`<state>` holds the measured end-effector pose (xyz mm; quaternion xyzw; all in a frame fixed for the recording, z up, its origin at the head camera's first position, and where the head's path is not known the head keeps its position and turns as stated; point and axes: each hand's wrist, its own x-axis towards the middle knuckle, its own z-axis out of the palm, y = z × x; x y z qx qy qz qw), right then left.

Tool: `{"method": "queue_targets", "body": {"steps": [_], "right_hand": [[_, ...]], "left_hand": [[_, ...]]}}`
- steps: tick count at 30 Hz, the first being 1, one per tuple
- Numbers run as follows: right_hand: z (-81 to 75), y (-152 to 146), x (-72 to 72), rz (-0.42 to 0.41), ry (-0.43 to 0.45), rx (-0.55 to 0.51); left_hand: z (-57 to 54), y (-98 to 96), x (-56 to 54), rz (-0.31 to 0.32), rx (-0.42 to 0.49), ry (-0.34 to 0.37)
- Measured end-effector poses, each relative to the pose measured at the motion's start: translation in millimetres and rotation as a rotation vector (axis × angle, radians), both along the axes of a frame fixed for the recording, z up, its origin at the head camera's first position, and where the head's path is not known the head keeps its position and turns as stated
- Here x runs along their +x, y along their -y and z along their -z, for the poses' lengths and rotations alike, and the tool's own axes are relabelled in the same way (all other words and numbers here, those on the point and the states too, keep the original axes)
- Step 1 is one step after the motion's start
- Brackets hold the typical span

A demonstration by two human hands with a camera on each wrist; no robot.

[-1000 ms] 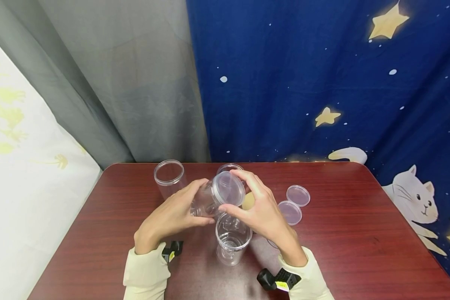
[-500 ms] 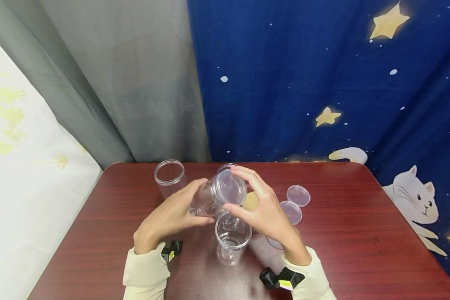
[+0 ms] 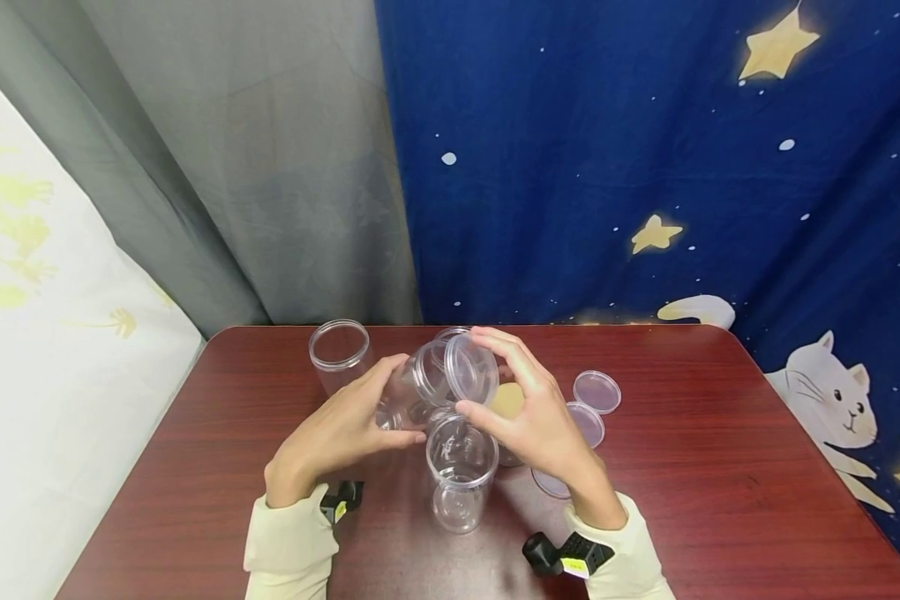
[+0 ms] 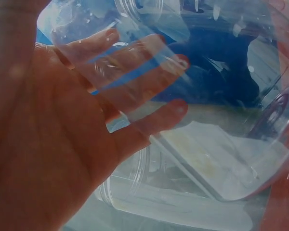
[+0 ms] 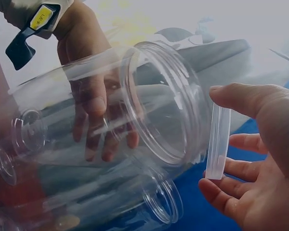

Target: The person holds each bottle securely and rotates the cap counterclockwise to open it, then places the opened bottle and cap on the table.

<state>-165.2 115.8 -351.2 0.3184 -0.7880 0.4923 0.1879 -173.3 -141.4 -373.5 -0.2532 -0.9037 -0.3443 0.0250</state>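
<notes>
My left hand point(image 3: 341, 429) grips a clear plastic jar point(image 3: 405, 396) tilted on its side, its mouth facing right. My fingers show through its wall in the left wrist view. With thumb and fingertips, my right hand point(image 3: 536, 417) pinches a translucent round lid point(image 3: 472, 371) by its edge. In the right wrist view a narrow gap separates the lid point(image 5: 218, 142) from the jar's threaded rim point(image 5: 183, 115). Directly below the hands, another clear jar point(image 3: 459, 479) stands upright without a lid.
One lidless jar point(image 3: 339, 346) stands at the back left; another jar's rim point(image 3: 453, 332) shows behind the hands. A tan round-topped object point(image 3: 507, 402) is partly hidden by my right hand. Lids point(image 3: 596, 392) lie on the red-brown table point(image 3: 720, 467) at the right.
The lid, which sat against the jar's mouth, has come off to the right in my right hand. My left hand and the jar have shifted slightly left.
</notes>
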Motion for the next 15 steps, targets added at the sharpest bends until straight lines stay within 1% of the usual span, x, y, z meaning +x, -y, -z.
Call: {"method": "queue_targets", "body": {"steps": [4, 9, 15], "right_hand": [[-0.7, -2.7, -0.8, 0.002, 0.018, -0.029], [0.9, -5.6, -2.8, 0.010, 0.042, -0.061], [-1.4, -9.7, -4.0, 0.015, 0.066, -0.095]], "left_hand": [[-0.1, 1.2, 0.5, -0.011, 0.003, 0.008], [0.0, 3.2, 0.9, -0.006, 0.010, 0.012], [-0.6, 7.6, 0.9, -0.008, 0.039, 0.028]]}}
